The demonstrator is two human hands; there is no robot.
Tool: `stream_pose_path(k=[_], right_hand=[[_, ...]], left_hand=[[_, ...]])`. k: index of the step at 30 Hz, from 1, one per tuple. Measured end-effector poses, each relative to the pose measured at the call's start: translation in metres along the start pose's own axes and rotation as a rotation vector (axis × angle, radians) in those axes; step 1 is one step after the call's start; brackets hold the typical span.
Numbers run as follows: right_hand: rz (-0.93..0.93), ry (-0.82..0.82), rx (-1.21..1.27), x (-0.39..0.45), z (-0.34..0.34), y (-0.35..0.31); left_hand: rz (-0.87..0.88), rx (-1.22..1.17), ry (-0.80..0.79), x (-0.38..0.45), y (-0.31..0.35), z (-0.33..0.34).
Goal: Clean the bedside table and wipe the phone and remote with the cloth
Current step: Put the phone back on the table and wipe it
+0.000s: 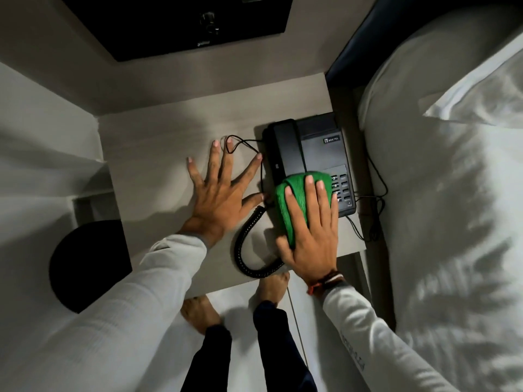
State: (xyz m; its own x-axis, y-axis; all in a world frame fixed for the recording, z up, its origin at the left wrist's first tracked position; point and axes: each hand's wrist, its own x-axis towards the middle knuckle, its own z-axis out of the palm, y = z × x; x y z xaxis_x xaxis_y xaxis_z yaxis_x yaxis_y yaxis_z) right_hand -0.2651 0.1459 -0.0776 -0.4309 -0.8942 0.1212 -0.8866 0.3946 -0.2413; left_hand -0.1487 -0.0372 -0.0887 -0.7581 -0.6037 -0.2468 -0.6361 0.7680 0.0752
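Observation:
A black corded phone sits on the right half of the grey bedside table, its handset in the cradle. My right hand presses a folded green cloth flat onto the phone's near left part, covering part of the keypad. My left hand lies flat on the tabletop just left of the phone, fingers spread wide, holding nothing. The coiled handset cord loops toward the table's front edge. No remote is in view.
A bed with white sheets and a pillow borders the table on the right. Thin black cables hang between phone and bed. A dark round object sits low at the left. A black wall panel is above. My bare feet stand below.

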Motion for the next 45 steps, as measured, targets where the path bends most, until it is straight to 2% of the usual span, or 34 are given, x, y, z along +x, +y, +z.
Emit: stream_pose_path(k=[6,10,14,16,18,21,23,25,27,28,34,38,41,45], right_hand=[[0.060,0.004,-0.013,-0.032,-0.004,-0.006],[0.099,0.007,0.053,-0.048,-0.018,-0.007],[0.118,0.010,0.141,-0.051,-0.044,0.001],[0.166,0.049,0.170,-0.048,-0.062,0.011],[0.300,0.125,0.223,-0.034,-0.083,0.025],[0.413,0.176,0.310,0.014,-0.103,0.045],[0.356,0.112,0.338,0.058,-0.105,0.048],[0.263,-0.098,0.301,0.101,-0.098,0.044],[0.180,-0.339,0.144,0.133,-0.086,0.041],[0.150,-0.391,0.069,0.145,-0.081,0.044],[0.026,-0.369,0.007,0.169,-0.062,0.067],[0.030,-0.262,-0.053,0.127,-0.042,0.053],[0.048,-0.167,0.034,0.096,-0.038,0.051],[0.102,-0.140,0.088,0.034,-0.030,0.047]], left_hand=[[-0.026,-0.030,-0.152,0.004,-0.001,-0.040],[-0.090,-0.079,0.009,0.004,0.003,-0.079],[0.042,-0.130,0.103,0.006,0.027,-0.102],[0.116,-0.145,0.063,0.013,0.041,-0.103],[0.150,-0.131,0.026,0.019,0.051,-0.096],[0.164,-0.090,0.005,0.021,0.054,-0.081],[0.152,-0.081,0.026,0.020,0.052,-0.074],[0.143,-0.071,0.040,0.021,0.051,-0.071],[0.136,-0.052,0.041,0.022,0.051,-0.069],[0.135,-0.043,0.038,0.023,0.051,-0.068],[0.135,-0.019,0.036,0.026,0.051,-0.064],[0.130,-0.004,0.056,0.026,0.052,-0.062],[0.129,0.030,0.071,0.024,0.051,-0.061],[0.147,0.046,0.088,0.024,0.049,-0.060]])
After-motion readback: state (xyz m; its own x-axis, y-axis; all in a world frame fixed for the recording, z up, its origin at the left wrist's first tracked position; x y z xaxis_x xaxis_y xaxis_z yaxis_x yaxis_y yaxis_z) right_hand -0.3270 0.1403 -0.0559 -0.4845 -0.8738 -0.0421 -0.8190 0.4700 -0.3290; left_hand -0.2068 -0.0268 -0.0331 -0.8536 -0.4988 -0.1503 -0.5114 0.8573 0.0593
